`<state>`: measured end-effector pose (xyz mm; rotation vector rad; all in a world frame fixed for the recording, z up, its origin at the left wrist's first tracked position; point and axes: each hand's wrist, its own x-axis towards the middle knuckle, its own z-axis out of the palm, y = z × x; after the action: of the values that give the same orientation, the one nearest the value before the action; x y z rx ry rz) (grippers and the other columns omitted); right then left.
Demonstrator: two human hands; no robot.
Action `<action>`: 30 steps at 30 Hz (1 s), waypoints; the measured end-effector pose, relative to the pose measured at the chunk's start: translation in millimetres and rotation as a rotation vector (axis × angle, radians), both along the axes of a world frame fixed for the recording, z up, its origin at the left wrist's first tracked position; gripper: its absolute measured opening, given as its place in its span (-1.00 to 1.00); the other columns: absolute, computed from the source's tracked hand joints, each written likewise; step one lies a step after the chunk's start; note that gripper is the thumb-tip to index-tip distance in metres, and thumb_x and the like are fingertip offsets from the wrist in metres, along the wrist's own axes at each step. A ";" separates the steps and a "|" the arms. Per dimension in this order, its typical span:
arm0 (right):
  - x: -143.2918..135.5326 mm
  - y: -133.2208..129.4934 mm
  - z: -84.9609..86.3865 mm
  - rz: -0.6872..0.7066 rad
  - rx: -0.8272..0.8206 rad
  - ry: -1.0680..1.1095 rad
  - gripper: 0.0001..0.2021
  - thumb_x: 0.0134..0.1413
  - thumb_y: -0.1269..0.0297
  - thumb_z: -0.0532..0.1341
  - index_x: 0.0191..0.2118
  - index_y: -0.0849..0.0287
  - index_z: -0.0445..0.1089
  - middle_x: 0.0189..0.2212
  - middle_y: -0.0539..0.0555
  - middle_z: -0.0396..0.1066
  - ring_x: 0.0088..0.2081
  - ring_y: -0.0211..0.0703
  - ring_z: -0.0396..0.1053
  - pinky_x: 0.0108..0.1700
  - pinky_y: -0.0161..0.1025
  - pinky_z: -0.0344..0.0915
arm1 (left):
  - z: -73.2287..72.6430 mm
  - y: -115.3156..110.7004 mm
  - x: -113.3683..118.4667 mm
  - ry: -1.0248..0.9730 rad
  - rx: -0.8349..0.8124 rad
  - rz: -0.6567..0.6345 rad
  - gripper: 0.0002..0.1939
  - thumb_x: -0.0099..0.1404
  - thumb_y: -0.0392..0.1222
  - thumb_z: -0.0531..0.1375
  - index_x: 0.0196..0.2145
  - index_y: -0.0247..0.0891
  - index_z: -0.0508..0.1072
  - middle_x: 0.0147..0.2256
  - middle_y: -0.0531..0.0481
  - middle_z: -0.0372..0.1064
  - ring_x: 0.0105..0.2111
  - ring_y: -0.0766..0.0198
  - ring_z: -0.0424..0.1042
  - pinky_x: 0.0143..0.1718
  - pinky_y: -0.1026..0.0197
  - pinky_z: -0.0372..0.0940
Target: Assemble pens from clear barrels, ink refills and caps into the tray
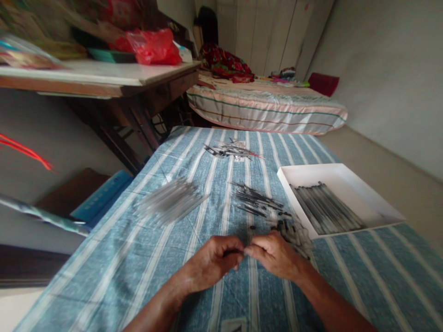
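Observation:
My left hand (219, 258) and my right hand (272, 252) meet fingertip to fingertip over the near part of the striped cloth (145, 272). Both are closed in a pinch; whatever lies between the fingers is too small to make out. Just beyond my right hand are small black caps and pale clear tubes (294, 233) in a loose heap. Behind that heap lie thin black pen refills (254, 198). To the left is a blurred pile of grey translucent pen barrels (173, 200). A white box (363, 193) on the right holds a row of dark, pen-like sticks (325, 207).
Farther back on the cloth is a scattered pile of thin dark and clear pieces (231, 148), one red. A wooden table (145, 76) with a red plastic bag (157, 46) stands at left. Behind is a bed (270, 106); a blue box (102, 198) sits low at left.

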<state>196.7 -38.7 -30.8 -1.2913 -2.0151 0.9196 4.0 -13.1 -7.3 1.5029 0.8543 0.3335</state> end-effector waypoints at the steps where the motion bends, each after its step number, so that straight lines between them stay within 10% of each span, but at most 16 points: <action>1: 0.1 0.1 -0.2 -0.001 -0.003 0.003 -0.67 0.09 0.20 0.16 -0.62 0.25 0.30 -0.72 -0.14 0.02 -0.63 -0.41 0.04 -0.55 -0.40 -0.07 | -0.7 -0.1 -0.1 0.003 -0.004 0.002 -0.86 0.17 -0.24 0.09 -0.45 -0.32 0.41 -0.55 0.08 0.25 -0.52 0.36 0.19 -0.47 0.29 0.10; 20: -0.6 0.9 6.0 0.016 -0.068 0.103 -0.69 0.08 0.28 0.14 -0.64 0.21 0.18 -0.72 -0.15 0.04 -0.63 -0.41 0.04 -0.55 -0.42 -0.04 | -3.6 -2.0 -1.6 0.036 0.176 0.020 -0.86 0.21 -0.24 0.10 -0.43 -0.33 0.41 -0.56 0.14 0.14 -0.54 0.40 0.09 -0.52 0.33 0.04; 30: 6.3 3.1 -0.7 -0.056 -0.099 0.112 -0.57 0.17 0.16 0.07 -0.68 0.15 0.08 -0.79 -0.14 0.08 -0.70 -0.39 0.07 -0.60 -0.41 0.01 | 7.6 2.3 -6.2 0.139 0.433 -0.015 -0.80 0.27 -0.21 0.08 -0.34 -0.26 0.50 -0.43 0.02 0.38 -0.42 0.29 0.33 -0.37 0.29 0.19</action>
<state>203.0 -35.6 -31.4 -1.3122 -1.8595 1.0525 -2.2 -10.8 0.3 1.9511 0.9182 0.4250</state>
